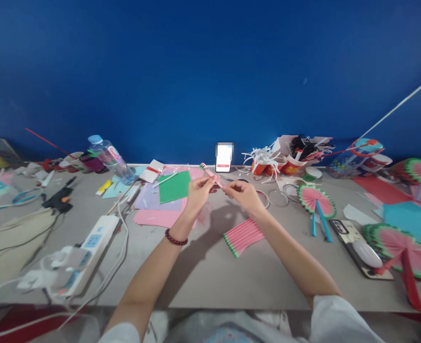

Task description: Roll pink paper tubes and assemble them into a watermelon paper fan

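Blue wall [210,71] behind, cluttered grey table [203,276] below.

Head view: folded pink paper strip [210,173] held above table, green tip jutting up and away past left fingers [207,182].

Risk, as judgement: thin strip could spring open or slip, since grip is only at fingertips; could crease if pinched unevenly.

Left hand [199,189]: wrist raised, thumb and fingers clamped on strip's middle. Right hand [245,194]: fingertips [228,187] pinched on strip's near end.

Pleated pink paper [242,236] lies on table just below right wrist. Watermelon paper fan [316,200] lies well right of fingers.
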`<state>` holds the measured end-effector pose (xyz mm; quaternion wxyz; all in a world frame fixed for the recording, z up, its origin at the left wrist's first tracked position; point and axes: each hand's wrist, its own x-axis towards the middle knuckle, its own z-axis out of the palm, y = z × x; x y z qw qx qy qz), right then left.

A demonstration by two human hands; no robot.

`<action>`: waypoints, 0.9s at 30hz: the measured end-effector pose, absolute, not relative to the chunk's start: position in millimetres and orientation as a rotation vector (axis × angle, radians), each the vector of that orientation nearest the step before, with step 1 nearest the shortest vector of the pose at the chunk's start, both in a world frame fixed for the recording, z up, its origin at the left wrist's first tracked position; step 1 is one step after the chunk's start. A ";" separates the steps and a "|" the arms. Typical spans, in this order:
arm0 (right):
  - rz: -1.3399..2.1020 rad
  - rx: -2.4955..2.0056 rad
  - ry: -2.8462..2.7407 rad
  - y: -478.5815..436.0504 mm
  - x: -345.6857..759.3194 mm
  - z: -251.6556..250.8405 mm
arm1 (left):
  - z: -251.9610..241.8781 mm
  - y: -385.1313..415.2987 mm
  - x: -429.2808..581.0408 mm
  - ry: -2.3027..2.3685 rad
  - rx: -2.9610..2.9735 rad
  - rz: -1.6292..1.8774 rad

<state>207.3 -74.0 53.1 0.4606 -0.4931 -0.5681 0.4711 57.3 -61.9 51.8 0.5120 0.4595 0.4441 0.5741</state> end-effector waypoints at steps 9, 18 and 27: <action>1.229 -1.191 -1.392 -72.0 210.4 52.4 | 54.7 -62.4 56.2 1.028 1.028 1.328; 1.235 -1.194 -1.405 -71.5 211.2 52.4 | 54.1 -62.9 56.4 1.030 1.038 1.319; 1.218 -1.208 -1.432 -72.3 209.8 54.1 | 55.9 -63.9 55.8 1.049 1.046 1.304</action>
